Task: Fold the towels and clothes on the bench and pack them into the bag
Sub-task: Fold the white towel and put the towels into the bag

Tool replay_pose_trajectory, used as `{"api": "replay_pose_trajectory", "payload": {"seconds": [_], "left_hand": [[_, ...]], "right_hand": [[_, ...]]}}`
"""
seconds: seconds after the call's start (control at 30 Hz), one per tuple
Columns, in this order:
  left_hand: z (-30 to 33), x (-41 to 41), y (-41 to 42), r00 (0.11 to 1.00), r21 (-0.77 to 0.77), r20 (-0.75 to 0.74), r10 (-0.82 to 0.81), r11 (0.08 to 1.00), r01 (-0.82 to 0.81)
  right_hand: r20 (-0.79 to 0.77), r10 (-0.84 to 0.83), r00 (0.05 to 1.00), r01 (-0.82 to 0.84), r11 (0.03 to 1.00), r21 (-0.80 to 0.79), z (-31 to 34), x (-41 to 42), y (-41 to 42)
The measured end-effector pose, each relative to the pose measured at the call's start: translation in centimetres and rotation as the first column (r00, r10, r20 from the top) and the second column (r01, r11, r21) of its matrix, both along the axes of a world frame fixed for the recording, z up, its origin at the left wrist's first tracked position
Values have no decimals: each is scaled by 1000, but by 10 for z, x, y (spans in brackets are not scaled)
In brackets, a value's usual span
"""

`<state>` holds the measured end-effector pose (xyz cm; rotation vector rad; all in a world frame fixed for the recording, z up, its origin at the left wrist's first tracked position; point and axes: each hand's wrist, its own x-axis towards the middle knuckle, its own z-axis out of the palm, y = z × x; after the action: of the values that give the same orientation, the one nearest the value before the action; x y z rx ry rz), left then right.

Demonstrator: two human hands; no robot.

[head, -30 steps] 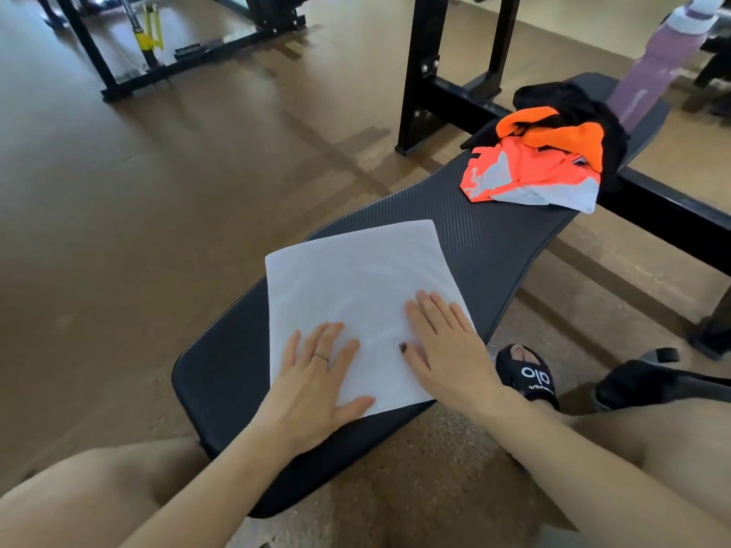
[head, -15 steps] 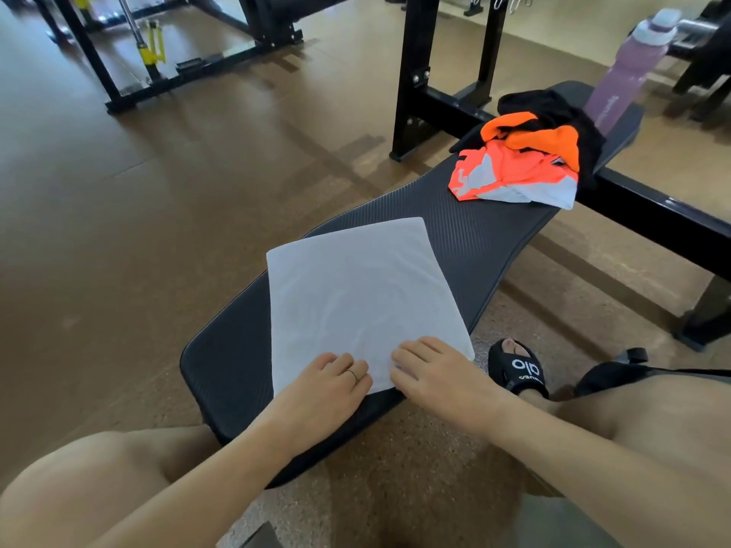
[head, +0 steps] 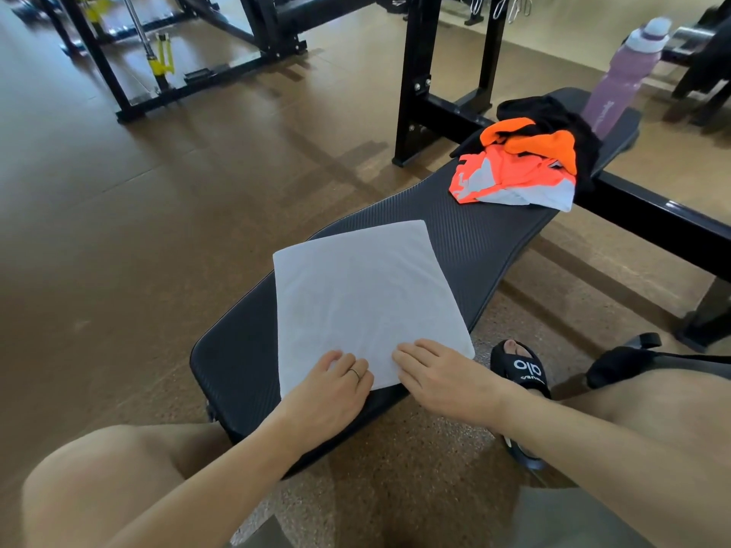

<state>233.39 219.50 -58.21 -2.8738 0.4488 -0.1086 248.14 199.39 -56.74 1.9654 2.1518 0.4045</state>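
1. The left hand (head: 330,393) lies on the near edge of a white towel (head: 368,298), fingers curled down at the hem; whether they pinch the cloth or only press on it cannot be told. A ring (head: 355,373) sits on one finger.
2. The right hand (head: 443,377) is just beside the left one, at the towel's near right corner. Its fingers bend over the edge of the cloth, and again the grip itself is hidden.
3. The towel is spread flat as a rough square on the black padded table (head: 474,239), reaching away from both hands towards the far end.
4. Well beyond the hands, past the towel, a heap of clothes (head: 522,172) in orange, white and black lies unfolded on the same table.
5. Further off still, behind the heap, a purple bottle (head: 623,81) with a white cap stands upright at the table's far end.
6. Just right of the right hand, a foot in a black sandal (head: 522,369) rests on the floor (head: 138,231).
7. Right of the sandal, a dark strap or bag part (head: 621,359) shows; what it is cannot be made out.
8. Black metal frames (head: 415,81) stand on the floor far beyond the hands.
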Motion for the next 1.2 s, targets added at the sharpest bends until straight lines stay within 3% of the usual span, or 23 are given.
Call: {"api": "replay_pose_trajectory", "payload": {"seconds": [0.2,0.43,0.53,0.6,0.73,0.83,0.93,1.07,1.2], "left_hand": [[0,-1,1,998,-68,36,46,997,-44],[36,0,11,966,-216,-259,-1,975,-57],[57,33,25,906,-405,-343,247,832,-380],[48,59,31,854,-474,-235,465,712,-518],[4,71,28,717,-308,-271,642,648,-697],[-13,64,28,705,-256,-277,652,658,-709],[-9,69,31,724,-272,-278,632,671,-690],[-5,80,58,684,-308,-245,688,614,-727],[-7,78,68,644,-267,-278,713,586,-765]], "right_hand": [[-101,-43,994,45,999,19,-4,1,-1],[-364,-140,921,135,990,-41,8,4,5],[-487,-228,843,288,956,52,15,24,37],[-497,-365,787,429,903,16,17,39,65],[-464,-633,620,645,748,-157,-14,64,79],[-487,-694,530,756,647,-100,-30,69,70],[-572,-637,517,748,661,-62,-18,75,95],[-550,-537,640,635,772,-14,-13,114,131],[-516,-712,476,768,622,-150,-29,168,108]]}}
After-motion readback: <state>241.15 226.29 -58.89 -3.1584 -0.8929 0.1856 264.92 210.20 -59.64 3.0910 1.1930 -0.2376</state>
